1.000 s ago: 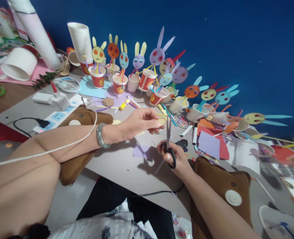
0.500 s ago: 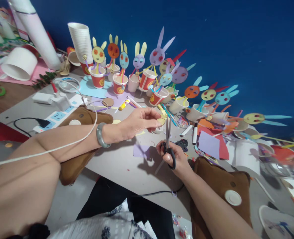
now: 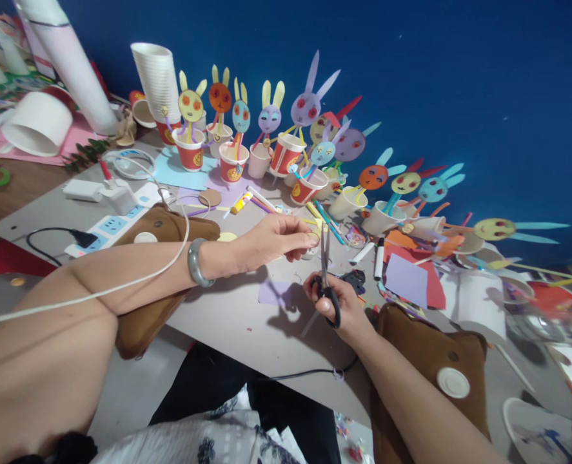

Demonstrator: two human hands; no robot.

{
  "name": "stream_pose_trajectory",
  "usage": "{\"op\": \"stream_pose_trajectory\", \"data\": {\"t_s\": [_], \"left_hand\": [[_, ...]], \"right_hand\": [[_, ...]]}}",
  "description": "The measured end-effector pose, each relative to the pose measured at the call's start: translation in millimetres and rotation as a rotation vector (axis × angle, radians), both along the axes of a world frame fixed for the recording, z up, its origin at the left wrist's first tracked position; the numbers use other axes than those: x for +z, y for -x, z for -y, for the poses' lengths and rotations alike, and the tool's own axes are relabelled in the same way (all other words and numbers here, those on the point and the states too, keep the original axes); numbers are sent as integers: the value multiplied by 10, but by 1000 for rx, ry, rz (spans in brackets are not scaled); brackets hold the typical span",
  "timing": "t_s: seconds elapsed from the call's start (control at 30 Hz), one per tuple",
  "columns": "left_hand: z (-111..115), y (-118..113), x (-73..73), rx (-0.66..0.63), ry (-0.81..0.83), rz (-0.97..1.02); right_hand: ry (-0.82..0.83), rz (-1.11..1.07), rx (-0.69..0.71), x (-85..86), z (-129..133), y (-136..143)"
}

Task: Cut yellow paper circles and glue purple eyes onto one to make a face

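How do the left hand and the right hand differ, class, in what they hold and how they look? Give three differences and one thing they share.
The left hand pinches a small yellow piece; the right hand grips black-handled scissors.
The left wrist wears a bracelet; the right is bare.
The left arm reaches in from the left, the right arm from the lower right.
Both hands are over the table.
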State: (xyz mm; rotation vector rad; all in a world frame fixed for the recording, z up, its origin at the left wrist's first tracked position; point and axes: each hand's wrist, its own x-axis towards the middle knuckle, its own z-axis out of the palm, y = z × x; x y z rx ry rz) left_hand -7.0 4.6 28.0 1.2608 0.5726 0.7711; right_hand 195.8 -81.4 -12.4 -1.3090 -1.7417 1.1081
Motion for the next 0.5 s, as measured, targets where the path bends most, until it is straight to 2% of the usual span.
{"op": "stream_pose_trajectory", "data": {"t_s": [0.5], "left_hand": [[22, -1, 20, -55, 43, -6]], "right_hand": [[32, 8, -3, 15, 2, 8]]}}
